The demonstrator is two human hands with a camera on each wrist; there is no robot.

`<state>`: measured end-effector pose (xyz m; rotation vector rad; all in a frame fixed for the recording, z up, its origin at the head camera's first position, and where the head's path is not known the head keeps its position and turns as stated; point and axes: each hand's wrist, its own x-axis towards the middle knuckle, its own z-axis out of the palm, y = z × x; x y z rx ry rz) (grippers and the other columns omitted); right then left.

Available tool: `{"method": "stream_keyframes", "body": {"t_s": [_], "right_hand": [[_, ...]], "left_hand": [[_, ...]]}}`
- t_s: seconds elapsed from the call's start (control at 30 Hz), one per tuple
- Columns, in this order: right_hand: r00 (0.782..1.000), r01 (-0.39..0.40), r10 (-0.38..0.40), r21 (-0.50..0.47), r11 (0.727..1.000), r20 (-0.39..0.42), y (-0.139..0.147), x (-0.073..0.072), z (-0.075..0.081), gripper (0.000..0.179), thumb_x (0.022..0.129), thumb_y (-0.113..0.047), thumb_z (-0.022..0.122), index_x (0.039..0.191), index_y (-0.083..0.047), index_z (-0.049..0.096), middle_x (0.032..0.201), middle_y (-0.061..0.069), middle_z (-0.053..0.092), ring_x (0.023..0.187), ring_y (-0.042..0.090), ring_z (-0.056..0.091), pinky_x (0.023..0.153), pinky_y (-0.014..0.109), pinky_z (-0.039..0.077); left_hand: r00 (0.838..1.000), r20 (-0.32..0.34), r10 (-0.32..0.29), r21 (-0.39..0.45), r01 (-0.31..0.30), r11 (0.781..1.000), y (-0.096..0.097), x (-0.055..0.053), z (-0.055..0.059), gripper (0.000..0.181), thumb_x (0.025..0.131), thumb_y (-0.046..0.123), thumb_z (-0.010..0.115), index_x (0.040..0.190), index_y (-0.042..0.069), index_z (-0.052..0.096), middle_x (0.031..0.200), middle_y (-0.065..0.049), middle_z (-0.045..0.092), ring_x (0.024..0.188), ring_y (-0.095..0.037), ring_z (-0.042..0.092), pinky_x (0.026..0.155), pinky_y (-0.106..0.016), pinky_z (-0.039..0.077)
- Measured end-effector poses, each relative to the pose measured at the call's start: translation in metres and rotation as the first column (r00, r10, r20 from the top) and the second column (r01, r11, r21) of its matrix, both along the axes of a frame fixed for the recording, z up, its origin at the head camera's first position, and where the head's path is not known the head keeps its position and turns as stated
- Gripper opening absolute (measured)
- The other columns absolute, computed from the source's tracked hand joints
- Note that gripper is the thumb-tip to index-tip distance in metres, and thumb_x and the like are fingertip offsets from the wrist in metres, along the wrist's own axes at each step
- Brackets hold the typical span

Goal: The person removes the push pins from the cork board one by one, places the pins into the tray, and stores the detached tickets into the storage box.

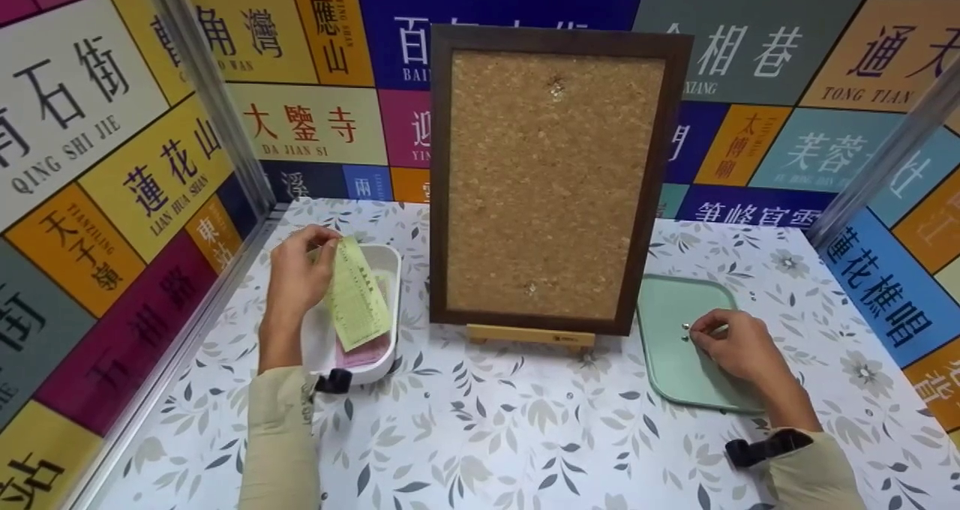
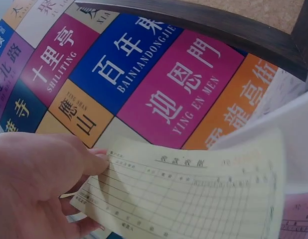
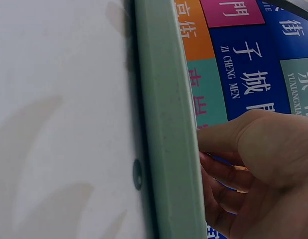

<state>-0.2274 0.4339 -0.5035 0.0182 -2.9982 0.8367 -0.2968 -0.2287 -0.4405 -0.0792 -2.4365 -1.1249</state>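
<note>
My left hand (image 1: 301, 262) pinches a pale yellow-green printed form slip (image 1: 358, 296) by its upper corner. It hangs over a white tub (image 1: 395, 270) in which a pink slip (image 1: 364, 354) lies. In the left wrist view, ruled lines and printed characters cover the slip (image 2: 194, 191), and thumb and fingers grip its left edge. Over the green tray (image 1: 675, 382), my right hand (image 1: 739, 345) has its fingers bent, the tips right beside small shiny metal pieces (image 1: 685, 337). In the right wrist view the tray's rim (image 3: 166, 119) hides those fingertips; whether they pinch a piece, I cannot tell.
A brown-framed cork board (image 1: 551, 187) leans upright on a small wooden stand (image 1: 529, 335) between the hands. Shiny clusters (image 1: 556, 90) sit near its top and bottom. Patterned cloth (image 1: 480, 435) covers the table, and sign-printed walls (image 1: 315, 124) enclose it at the back and sides.
</note>
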Motion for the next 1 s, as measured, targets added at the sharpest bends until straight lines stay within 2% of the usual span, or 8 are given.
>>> {"method": "stream_keyframes", "body": {"t_s": [0.27,0.37,0.57,0.8,0.9,1.0], "right_hand": [[1.0,0.002,-0.002,-0.009,1.0,0.009,0.003,0.002,0.002,0.008,0.098,-0.018,0.079,0.103,-0.012,0.081,0.1,0.009,0.08,0.086,0.015,0.072,0.069,0.025,0.051],[1.0,-0.001,0.001,-0.006,1.0,0.002,0.004,0.003,0.002,0.009,0.097,-0.018,0.08,0.102,-0.011,0.081,0.098,0.008,0.081,0.083,0.013,0.071,0.067,0.024,0.05],[1.0,-0.002,0.002,0.007,1.0,0.011,0.003,0.004,0.004,0.009,0.097,-0.019,0.081,0.102,-0.012,0.081,0.099,0.008,0.081,0.085,0.013,0.07,0.069,0.025,0.05],[0.999,-0.016,0.016,0.004,1.0,0.032,0.003,0.005,0.008,0.011,0.097,-0.02,0.081,0.103,-0.011,0.081,0.098,0.008,0.081,0.085,0.014,0.068,0.068,0.026,0.05],[0.999,-0.03,0.03,0.0,1.0,0.038,0.001,0.006,0.01,0.01,0.096,-0.02,0.082,0.103,-0.012,0.081,0.096,0.006,0.08,0.082,0.013,0.067,0.068,0.025,0.051],[0.999,-0.044,0.044,-0.008,0.999,0.025,-0.002,0.006,0.015,0.011,0.096,-0.019,0.082,0.103,-0.011,0.08,0.096,0.006,0.08,0.08,0.013,0.067,0.067,0.024,0.05]], "left_hand": [[0.999,0.041,-0.012,-0.106,0.017,0.994,0.009,-0.006,-0.015,0.013,0.105,0.002,0.063,0.112,-0.001,0.073,0.112,-0.023,0.075,0.111,-0.041,0.07,0.104,-0.054,0.052],[0.997,0.079,-0.022,-0.142,0.033,0.989,0.012,-0.006,-0.019,0.015,0.105,0.001,0.061,0.113,-0.002,0.073,0.114,-0.024,0.074,0.113,-0.042,0.068,0.103,-0.056,0.052],[0.973,0.226,-0.04,-0.223,0.091,0.97,0.019,-0.003,-0.025,0.023,0.106,0.004,0.056,0.116,0.004,0.076,0.12,-0.019,0.076,0.112,-0.039,0.07,0.1,-0.056,0.054],[0.951,0.294,-0.093,-0.244,0.168,0.955,0.021,-0.003,-0.027,0.026,0.102,0.004,0.059,0.12,0.003,0.078,0.119,-0.019,0.079,0.114,-0.039,0.072,0.104,-0.055,0.054],[0.938,0.335,-0.089,-0.242,0.177,0.954,0.021,-0.003,-0.026,0.026,0.102,0.007,0.06,0.122,0.003,0.077,0.123,-0.018,0.078,0.117,-0.038,0.071,0.106,-0.055,0.053],[0.936,0.339,-0.089,-0.244,0.179,0.953,0.022,-0.003,-0.023,0.025,0.103,0.01,0.061,0.123,0.003,0.076,0.123,-0.018,0.077,0.117,-0.038,0.071,0.105,-0.055,0.053]]}}
